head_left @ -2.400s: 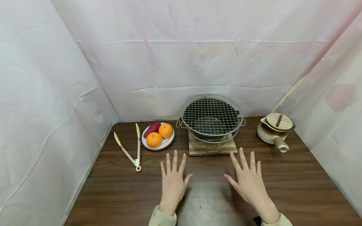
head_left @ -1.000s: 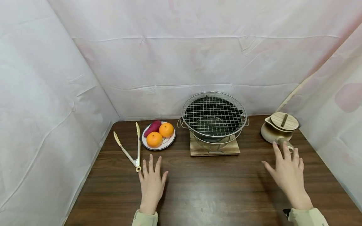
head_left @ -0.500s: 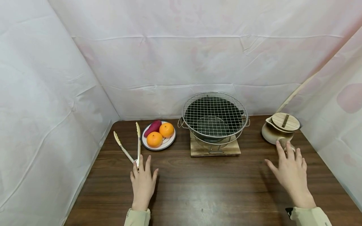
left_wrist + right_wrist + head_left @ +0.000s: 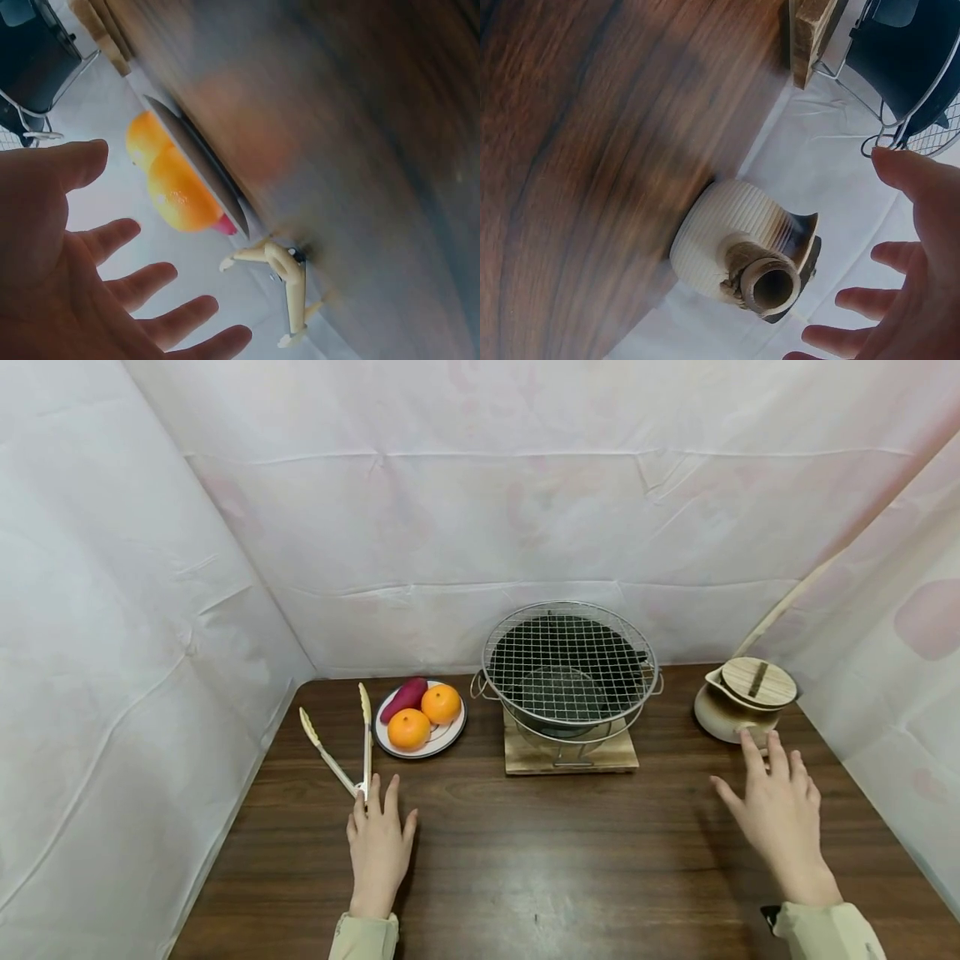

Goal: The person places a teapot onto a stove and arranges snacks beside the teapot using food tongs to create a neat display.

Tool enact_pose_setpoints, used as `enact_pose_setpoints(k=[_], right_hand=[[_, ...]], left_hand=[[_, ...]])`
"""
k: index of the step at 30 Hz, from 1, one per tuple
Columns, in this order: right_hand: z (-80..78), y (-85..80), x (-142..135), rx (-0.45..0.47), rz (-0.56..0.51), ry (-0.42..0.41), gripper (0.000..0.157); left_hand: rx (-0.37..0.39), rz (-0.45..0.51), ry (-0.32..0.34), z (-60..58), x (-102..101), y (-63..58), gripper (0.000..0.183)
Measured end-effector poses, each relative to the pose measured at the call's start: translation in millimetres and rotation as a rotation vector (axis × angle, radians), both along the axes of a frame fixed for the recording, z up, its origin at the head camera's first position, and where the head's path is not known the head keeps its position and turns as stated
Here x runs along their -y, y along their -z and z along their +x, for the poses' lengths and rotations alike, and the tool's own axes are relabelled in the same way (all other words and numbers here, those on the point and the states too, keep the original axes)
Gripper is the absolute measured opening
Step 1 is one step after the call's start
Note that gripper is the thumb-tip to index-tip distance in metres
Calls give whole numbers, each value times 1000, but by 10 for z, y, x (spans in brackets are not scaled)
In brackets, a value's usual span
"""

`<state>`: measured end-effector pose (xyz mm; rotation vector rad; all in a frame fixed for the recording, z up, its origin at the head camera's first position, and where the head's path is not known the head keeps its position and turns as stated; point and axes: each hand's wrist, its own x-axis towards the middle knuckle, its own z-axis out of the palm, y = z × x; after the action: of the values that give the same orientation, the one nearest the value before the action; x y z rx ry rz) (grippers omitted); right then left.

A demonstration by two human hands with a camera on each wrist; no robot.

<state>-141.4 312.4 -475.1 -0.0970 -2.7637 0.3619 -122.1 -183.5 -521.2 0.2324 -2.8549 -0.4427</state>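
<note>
My left hand [image 4: 378, 856] hovers with spread fingers over the ring end of the food tongs [image 4: 330, 760], whose arms are spread apart. In the left wrist view a gap shows between that hand and the tongs [image 4: 289, 281]. My right hand [image 4: 782, 814] is held with loose fingers just in front of a small ceramic teapot [image 4: 727, 714] with a wooden lid [image 4: 759, 682]. Its fingers hide most of the side handle in the head view. In the right wrist view the hollow handle [image 4: 771, 289] stands apart from the fingers. Neither hand holds anything.
A plate [image 4: 450, 742] bears two oranges [image 4: 408, 729] and a purple sweet potato [image 4: 405, 698]. At the back centre, a round grill [image 4: 570, 668] with a wire mesh stands on a wooden board [image 4: 525, 760]. White cloth [image 4: 450, 510] walls border the dark wooden table [image 4: 525, 868].
From near the middle, my hands have moved apart, left toward the tongs and right toward the teapot. In the last half second the right shifts slightly further right.
</note>
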Motion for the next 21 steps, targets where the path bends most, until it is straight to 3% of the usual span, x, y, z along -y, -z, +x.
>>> enact_pose_setpoints(k=[5, 14, 21], right_hand=[[-80, 18, -62, -4, -25, 20, 77], [-183, 29, -133, 20, -46, 18, 78], [-215, 42, -141, 60, -54, 26, 77]], left_hand=[[-26, -6, 19, 1, -46, 25, 62], [28, 7, 46, -40, -125, 39, 64], [21, -3, 99, -106, -232, 61, 65]])
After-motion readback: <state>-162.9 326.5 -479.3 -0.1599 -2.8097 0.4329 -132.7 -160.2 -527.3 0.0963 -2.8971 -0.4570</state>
